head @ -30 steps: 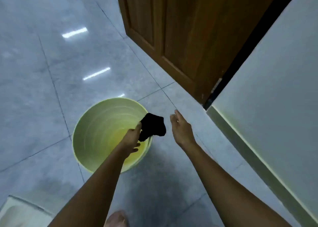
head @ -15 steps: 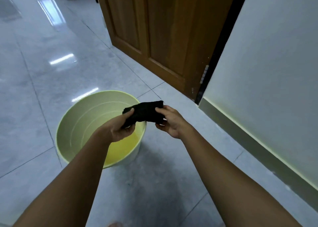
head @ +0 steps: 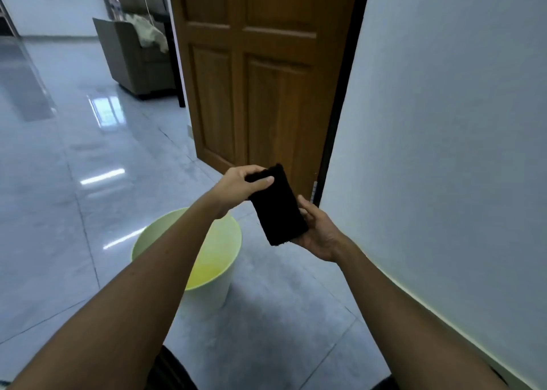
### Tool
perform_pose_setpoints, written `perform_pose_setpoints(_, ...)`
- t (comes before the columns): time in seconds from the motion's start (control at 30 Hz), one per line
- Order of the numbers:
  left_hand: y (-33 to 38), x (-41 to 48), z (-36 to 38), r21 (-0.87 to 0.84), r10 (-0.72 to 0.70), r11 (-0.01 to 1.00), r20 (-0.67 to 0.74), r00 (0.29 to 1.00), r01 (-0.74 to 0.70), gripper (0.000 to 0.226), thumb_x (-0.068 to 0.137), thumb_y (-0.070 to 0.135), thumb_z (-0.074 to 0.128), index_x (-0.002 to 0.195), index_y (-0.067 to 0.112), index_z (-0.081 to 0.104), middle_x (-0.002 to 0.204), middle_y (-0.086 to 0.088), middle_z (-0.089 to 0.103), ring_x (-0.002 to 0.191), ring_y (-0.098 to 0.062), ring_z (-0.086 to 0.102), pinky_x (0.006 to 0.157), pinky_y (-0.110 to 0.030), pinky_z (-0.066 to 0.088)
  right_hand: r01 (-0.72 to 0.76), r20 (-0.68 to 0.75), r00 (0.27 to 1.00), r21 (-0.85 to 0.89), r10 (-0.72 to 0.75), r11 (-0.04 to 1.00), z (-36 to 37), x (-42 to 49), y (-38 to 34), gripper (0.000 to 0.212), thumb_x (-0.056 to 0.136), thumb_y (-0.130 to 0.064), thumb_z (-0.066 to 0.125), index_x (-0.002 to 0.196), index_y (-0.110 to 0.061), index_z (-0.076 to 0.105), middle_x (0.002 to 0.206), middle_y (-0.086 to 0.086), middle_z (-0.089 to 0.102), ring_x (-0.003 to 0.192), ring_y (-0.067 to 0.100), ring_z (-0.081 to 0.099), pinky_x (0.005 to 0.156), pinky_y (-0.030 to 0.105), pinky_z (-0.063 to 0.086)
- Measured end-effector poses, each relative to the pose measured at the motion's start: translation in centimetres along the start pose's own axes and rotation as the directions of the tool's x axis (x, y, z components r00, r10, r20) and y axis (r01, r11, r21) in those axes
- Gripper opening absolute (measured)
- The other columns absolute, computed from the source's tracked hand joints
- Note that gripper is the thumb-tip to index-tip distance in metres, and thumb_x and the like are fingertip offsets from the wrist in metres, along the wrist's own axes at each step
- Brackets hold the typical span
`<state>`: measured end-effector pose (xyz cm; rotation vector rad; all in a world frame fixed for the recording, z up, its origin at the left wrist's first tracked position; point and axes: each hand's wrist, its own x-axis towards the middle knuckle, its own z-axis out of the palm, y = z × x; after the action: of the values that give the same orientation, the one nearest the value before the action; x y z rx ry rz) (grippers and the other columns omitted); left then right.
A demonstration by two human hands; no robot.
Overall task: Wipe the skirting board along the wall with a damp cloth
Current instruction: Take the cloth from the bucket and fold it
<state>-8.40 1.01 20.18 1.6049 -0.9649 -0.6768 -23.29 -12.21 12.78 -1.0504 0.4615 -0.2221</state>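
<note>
Both the left hand (head: 236, 184) and right hand (head: 318, 231) grip the folded cloth (head: 278, 206), while the skirting board (head: 438, 327) runs at four o'clock, nearer the right.

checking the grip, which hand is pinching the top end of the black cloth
The left hand: its thumb presses over the upper end of the black cloth. The right hand instead cradles the lower end from beneath.

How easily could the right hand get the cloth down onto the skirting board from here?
Probably easily. The right hand shares the black cloth with the left hand, and the skirting board runs along the wall on that side, with bare floor between. It sits lower, so crouching looks necessary.
</note>
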Motion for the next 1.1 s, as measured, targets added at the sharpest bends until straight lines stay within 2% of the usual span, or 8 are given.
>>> perform_pose_setpoints(0.1,3.2,-0.8,2.3,0.097,0.077,0.992,0.095,0.992,-0.086,0.006,0.085,0.028,0.067,0.09,0.027,0.07,0.085,0.01,0.072,0.082,-0.003,0.068,0.064,-0.014,0.052,0.079,0.041,0.996,-0.087,-0.075,0.993,0.2,-2.9,-2.2,0.06,0.087,-0.061,0.049,0.123,-0.015,0.062,0.123,0.013,0.063,0.112,0.031,0.06,0.098,0.045,0.046)
perform_pose_setpoints(0.2,5.2,-1.0,3.9,0.127,0.146,0.979,0.11,0.983,-0.16,0.006,0.083,0.025,0.07,0.086,0.029,0.071,0.078,0.015,0.07,0.079,0.0,0.067,0.059,-0.012,0.049,0.113,0.086,0.991,-0.086,-0.106,0.99,0.0,-5.2,-4.3,0.058,0.084,-0.056,0.056,0.12,-0.011,0.063,0.113,0.016,0.066,0.101,0.032,0.065,0.087,0.042,0.052)
perform_pose_setpoints(0.47,6.6,1.8,6.8,0.159,0.178,0.962,0.259,0.949,-0.224,0.006,0.081,0.032,0.071,0.086,0.028,0.071,0.073,0.012,0.067,0.07,0.002,0.063,0.057,-0.01,0.048,0.002,0.119,0.993,-0.034,0.002,0.999,-4.1,-6.1,-6.9,0.065,0.079,-0.063,0.055,0.113,-0.01,0.07,0.1,0.016,0.069,0.089,0.029,0.066,0.09,0.046,0.05)
perform_pose_setpoints(0.57,4.9,4.2,8.5,0.159,0.145,0.965,0.332,0.932,-0.207,0.015,0.078,0.031,0.074,0.091,0.023,0.07,0.078,0.007,0.071,0.075,-0.003,0.068,0.06,-0.011,0.048,-0.018,0.172,0.985,0.124,-0.004,0.992,-6.8,-4.6,-4.4,0.067,0.08,-0.061,0.056,0.122,-0.01,0.065,0.113,0.017,0.067,0.102,0.033,0.063,0.092,0.046,0.048)
perform_pose_setpoints(0.7,-0.6,10.2,9.9,0.265,0.073,0.948,0.361,0.93,-0.177,0.019,0.076,0.033,0.076,0.09,0.027,0.065,0.083,0.006,0.071,0.08,-0.01,0.069,0.066,-0.02,0.054,-0.152,0.309,0.946,0.146,0.1,0.978,-10.2,-0.1,-0.8,0.076,0.092,-0.064,0.029,0.148,-0.013,0.031,0.15,0.023,0.03,0.132,0.047,0.028,0.108,0.05,0.026)
perform_pose_setpoints(0.83,-8.5,15.6,11.8,0.272,-0.018,0.957,0.393,0.919,-0.097,0.018,0.078,0.032,0.075,0.089,0.027,0.062,0.081,0.008,0.071,0.08,-0.01,0.069,0.068,-0.024,0.055,-0.234,0.347,0.925,0.209,0.152,0.95,-15.6,5.1,3.5,0.071,0.096,-0.06,0.019,0.148,-0.013,0.03,0.143,0.023,0.041,0.122,0.04,0.042,0.105,0.048,0.029)
perform_pose_setpoints(1.0,-18.7,20.4,14.8,0.069,-0.056,0.997,0.207,0.977,0.042,0.014,0.088,0.027,0.063,0.102,0.026,0.06,0.099,0.009,0.069,0.092,-0.007,0.065,0.07,-0.012,0.049,-0.241,0.153,0.969,0.435,0.192,0.867,-20.8,9.9,8.9,0.069,0.093,-0.056,0.037,0.143,-0.008,0.041,0.12,0.024,0.056,0.115,0.042,0.05,0.1,0.062,0.03)
perform_pose_setpoints(1.1,-24.7,20.8,15.9,0.011,-0.15,0.988,-0.05,0.987,0.151,0.019,0.094,0.026,0.053,0.113,0.025,0.056,0.108,0.01,0.063,0.099,-0.007,0.059,0.074,-0.016,0.044,-0.187,-0.08,0.973,0.281,0.217,0.941,-23.8,12.4,9.6,0.058,0.088,-0.045,0.048,0.128,-0.005,0.056,0.107,0.02,0.065,0.094,0.033,0.063,0.085,0.045,0.05)
